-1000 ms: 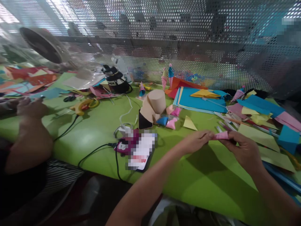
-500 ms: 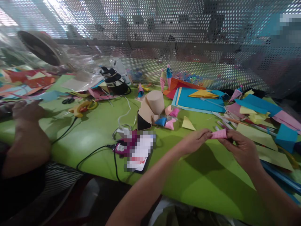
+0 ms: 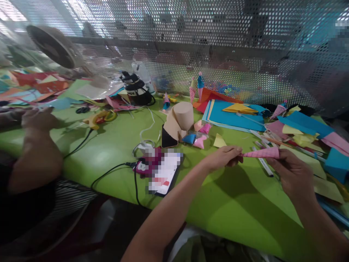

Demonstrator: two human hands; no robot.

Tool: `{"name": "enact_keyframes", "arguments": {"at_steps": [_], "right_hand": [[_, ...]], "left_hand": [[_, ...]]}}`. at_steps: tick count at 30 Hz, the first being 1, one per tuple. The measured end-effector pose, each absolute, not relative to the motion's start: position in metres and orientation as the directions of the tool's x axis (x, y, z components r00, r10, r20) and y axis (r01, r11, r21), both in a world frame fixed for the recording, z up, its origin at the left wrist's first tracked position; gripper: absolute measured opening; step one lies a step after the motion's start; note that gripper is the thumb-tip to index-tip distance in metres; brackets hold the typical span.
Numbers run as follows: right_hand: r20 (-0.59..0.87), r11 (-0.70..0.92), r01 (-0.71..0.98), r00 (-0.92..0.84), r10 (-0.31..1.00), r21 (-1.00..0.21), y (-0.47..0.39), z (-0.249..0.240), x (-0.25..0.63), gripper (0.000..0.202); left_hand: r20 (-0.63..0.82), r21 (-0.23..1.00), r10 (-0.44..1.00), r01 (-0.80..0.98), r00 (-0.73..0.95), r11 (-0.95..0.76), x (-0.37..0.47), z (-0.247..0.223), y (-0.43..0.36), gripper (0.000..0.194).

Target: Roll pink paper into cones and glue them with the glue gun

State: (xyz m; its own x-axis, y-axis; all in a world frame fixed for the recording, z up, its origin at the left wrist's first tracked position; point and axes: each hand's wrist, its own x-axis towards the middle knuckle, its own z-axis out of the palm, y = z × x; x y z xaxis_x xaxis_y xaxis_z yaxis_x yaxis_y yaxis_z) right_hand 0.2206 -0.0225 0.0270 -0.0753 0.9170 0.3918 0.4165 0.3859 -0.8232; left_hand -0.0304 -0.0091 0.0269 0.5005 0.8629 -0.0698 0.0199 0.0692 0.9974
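Observation:
A pink paper cone [image 3: 260,153] with a line pattern lies sideways in the air between my hands, above the green table. My left hand [image 3: 225,156] pinches its narrow tip, fingers closed. Round the wide end, my right hand [image 3: 293,169] is closed, with the thumb on the near side. Below the cone a white marker-like stick [image 3: 264,163] lies on the table. A small pale yellow paper triangle [image 3: 219,141] is just beyond my left hand. Little packets of blue clay-like stuff [image 3: 189,138] and pink clay-like stuff [image 3: 200,142] lie farther left.
A phone [image 3: 166,174] rests on a purple power strip [image 3: 147,165] with cables. Behind are a roll of tan paper [image 3: 184,114], blue sheets [image 3: 231,118] and finished paper cones [image 3: 192,89]. Cut paper [image 3: 300,118] covers the right side. At left, another person's hand [image 3: 38,118] is near a yellow glue gun [image 3: 95,120].
My right hand has moved right along the pink cone, so more of its length shows between my hands. The white stick beneath is now more visible. The view has shifted slightly.

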Motion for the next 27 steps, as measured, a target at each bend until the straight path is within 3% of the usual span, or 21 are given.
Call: {"name": "enact_keyframes", "arguments": {"at_steps": [5,9,13,17,20,27], "right_hand": [[0.408,0.391,0.437,-0.059,0.911,-0.810,-0.022,0.027,0.221,0.012],[0.415,0.432,0.463,-0.144,0.898,-0.774,-0.021,0.029,0.217,0.010],[0.467,0.521,0.500,-0.240,0.851,-0.692,-0.023,0.032,0.209,0.008],[0.431,0.468,0.476,-0.192,0.882,-0.745,-0.027,0.029,0.207,0.025],[0.388,0.409,0.389,-0.136,0.912,-0.825,-0.029,0.025,0.207,0.038],[0.504,0.564,0.344,-0.252,0.826,-0.751,-0.028,0.031,0.207,0.005]], "left_hand": [[-0.040,0.999,0.863,0.032,0.504,0.028,-0.030,0.026,-0.009,0.040],[0.154,0.947,0.908,0.203,0.390,-0.248,-0.024,0.026,-0.010,0.032],[0.210,0.894,0.853,0.260,0.478,-0.366,-0.014,0.026,-0.015,0.033],[0.104,0.964,0.883,0.173,0.457,-0.203,-0.009,0.022,-0.018,0.035],[0.025,1.000,0.907,0.006,0.420,-0.030,-0.008,0.016,-0.018,0.040],[-0.148,0.936,0.929,-0.256,0.340,0.243,-0.005,0.009,-0.017,0.054]]}}
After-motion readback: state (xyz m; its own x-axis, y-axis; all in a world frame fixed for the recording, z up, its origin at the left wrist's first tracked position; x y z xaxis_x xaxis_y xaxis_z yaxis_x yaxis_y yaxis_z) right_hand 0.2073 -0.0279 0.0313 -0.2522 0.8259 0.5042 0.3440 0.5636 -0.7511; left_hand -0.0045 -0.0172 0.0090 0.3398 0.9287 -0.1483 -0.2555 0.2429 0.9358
